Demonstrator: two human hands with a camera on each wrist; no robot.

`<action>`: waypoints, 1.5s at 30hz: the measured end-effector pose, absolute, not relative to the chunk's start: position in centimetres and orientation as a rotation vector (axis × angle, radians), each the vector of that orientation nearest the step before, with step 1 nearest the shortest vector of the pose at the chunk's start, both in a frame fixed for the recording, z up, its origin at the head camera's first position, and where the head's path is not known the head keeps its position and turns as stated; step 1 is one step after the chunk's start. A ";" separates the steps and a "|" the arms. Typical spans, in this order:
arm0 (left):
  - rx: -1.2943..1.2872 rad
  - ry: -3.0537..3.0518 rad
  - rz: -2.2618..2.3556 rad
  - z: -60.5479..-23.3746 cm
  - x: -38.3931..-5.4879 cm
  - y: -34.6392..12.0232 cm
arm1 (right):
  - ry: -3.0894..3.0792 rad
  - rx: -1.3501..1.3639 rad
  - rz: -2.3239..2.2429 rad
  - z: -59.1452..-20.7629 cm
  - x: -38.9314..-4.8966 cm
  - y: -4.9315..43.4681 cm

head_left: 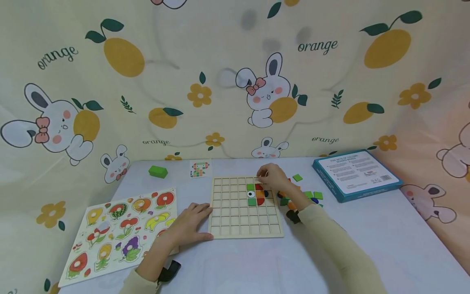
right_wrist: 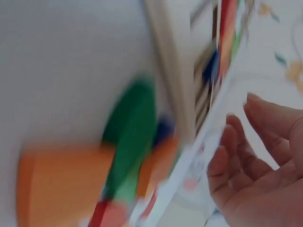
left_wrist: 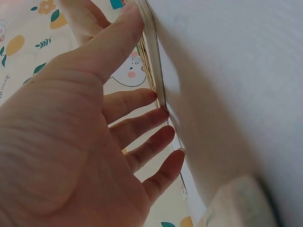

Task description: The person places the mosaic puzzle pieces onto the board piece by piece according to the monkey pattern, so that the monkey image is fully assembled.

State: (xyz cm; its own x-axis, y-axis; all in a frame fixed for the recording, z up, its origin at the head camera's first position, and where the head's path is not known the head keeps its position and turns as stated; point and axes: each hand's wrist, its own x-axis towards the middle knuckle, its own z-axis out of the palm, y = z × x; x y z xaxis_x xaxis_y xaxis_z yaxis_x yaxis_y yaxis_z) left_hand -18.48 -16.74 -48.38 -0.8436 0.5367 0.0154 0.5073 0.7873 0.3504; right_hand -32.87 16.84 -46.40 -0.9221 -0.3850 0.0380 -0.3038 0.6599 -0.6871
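Observation:
A square wooden grid board lies on the table. Near its upper right it bears green squares, red pieces, an orange square, a blue piece and a white tile with a black dot. My left hand rests at the board's left edge, fingers spread and fingertips touching it in the left wrist view. Over the board's top right corner is my right hand. In the right wrist view its fingers bend loosely, thumb apart, with nothing visible between them.
Loose coloured pieces lie right of the board, under the right forearm. A blue-edged box stands at the back right. On the left lie a fruit puzzle board and a green block. A pattern card lies behind the grid board.

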 end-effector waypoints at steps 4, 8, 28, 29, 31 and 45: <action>0.834 2.889 0.530 -48.3 -18.4 -16.7 | 2.765 -0.417 -1.207 -46.2 -33.5 20.7; 0.838 2.895 0.532 -48.3 -18.4 -16.7 | 2.742 -0.243 -1.196 -46.1 -34.0 24.5; 0.878 2.901 0.538 -48.5 -18.3 -16.9 | 2.661 0.085 -0.971 -47.4 -34.8 28.0; 0.876 2.900 0.538 -48.5 -18.3 -16.9 | 2.658 0.086 -0.980 -47.3 -34.6 27.8; 0.874 2.898 0.540 -48.5 -18.3 -16.9 | 2.658 0.072 -0.992 -47.1 -34.5 27.6; 0.881 2.907 0.526 -48.6 -18.3 -16.7 | 2.761 -0.238 -1.100 -46.0 -34.5 24.5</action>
State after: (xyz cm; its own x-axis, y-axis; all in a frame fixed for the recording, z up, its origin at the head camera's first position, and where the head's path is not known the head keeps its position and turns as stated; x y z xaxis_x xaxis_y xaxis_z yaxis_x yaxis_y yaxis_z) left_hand -18.31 -16.70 -48.55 -0.8352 0.5484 0.0421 0.5284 0.7787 0.3383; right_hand -34.55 24.47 -46.03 -0.9746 -0.2056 -0.0887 -0.0883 0.7169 -0.6915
